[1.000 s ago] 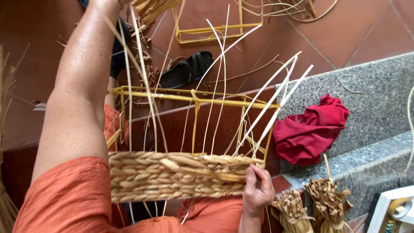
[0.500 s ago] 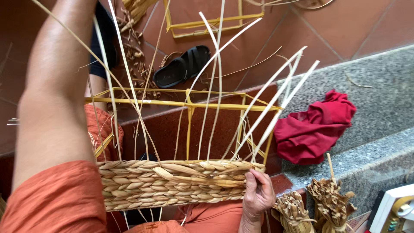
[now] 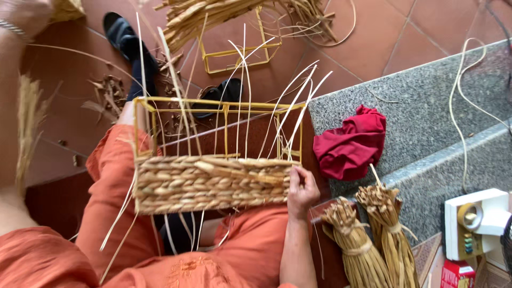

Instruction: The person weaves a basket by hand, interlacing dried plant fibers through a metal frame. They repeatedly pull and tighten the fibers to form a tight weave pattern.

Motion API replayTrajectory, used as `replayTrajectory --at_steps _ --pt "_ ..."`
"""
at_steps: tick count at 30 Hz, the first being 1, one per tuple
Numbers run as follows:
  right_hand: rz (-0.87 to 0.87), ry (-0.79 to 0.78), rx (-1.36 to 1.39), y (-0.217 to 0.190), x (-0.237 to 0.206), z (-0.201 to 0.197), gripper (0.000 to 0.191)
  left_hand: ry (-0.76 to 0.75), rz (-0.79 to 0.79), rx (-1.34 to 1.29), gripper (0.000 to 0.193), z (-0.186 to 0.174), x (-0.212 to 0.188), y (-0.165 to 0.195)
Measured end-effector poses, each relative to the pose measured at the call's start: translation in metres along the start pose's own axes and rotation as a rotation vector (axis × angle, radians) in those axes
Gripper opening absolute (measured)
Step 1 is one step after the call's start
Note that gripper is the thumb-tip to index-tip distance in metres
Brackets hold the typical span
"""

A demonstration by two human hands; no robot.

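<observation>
Far left, left hand (image 3: 21, 16) is raised to the top corner, mostly out of frame, a bracelet at the wrist; cannot tell if its fingers are open or closed, though a tuft of straw (image 3: 66, 8) sits right beside it. Below it a loose dry grass stalk (image 3: 26, 122) hangs down. Centre: half-woven basket (image 3: 213, 181) rests on the lap, its yellow wire frame (image 3: 218, 106) open at the top, pale upright strands (image 3: 242, 101) fanning above the woven band, likely left long as stakes for further rows. Right hand (image 3: 301, 189) grips the basket's right end, fingers curled closed on the woven edge, apparently steadying it. Beyond, a 2nd bare wire frame (image 3: 234, 50) lies on the tile floor under a straw pile. Further right, a red cloth (image 3: 352, 141) sits on the granite step (image 3: 426, 112), with 2 tied straw bundles (image 3: 373, 240) propped just below it, within reach of that hand.
</observation>
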State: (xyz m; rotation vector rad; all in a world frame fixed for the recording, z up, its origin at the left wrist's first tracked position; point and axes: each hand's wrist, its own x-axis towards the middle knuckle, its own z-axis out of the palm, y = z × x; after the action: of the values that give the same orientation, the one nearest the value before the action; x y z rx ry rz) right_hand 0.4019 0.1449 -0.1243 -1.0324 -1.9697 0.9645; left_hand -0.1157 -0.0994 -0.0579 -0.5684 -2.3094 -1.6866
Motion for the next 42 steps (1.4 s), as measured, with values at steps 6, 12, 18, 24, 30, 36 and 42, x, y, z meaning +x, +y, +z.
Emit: replayTrajectory --at_steps 6,12,18,24,30,36,42 --pt "-0.097 0.065 -0.146 -0.003 -0.011 -0.006 0.006 -0.119 0.167 0.091 0.018 -0.090 -0.073 0.096" --pt "-0.231 0.023 -0.013 -0.063 -0.041 0.019 0.006 -0.283 0.314 0.189 0.019 -0.215 -0.154 0.162" --pt "-0.723 -0.481 0.243 -0.213 -0.135 0.054 0.042 -0.539 0.456 0.206 0.020 -0.254 -0.236 0.206" --pt "-0.952 -0.644 0.187 -0.301 -0.189 0.044 0.039 -0.679 0.471 -0.095 0.025 -0.255 -0.304 0.235" --pt "-0.312 -0.985 0.629 -0.282 -0.225 0.021 0.033 -0.716 0.106 -0.319 0.039 -0.252 -0.325 0.230" --pt "0.145 -0.664 1.278 -0.248 -0.217 -0.004 0.022 -0.731 0.356 -0.175 0.054 -0.185 -0.344 0.205" --pt "0.263 -0.116 1.498 -0.187 -0.132 -0.090 0.010 -0.991 0.538 0.032 0.020 -0.159 -0.368 0.173"
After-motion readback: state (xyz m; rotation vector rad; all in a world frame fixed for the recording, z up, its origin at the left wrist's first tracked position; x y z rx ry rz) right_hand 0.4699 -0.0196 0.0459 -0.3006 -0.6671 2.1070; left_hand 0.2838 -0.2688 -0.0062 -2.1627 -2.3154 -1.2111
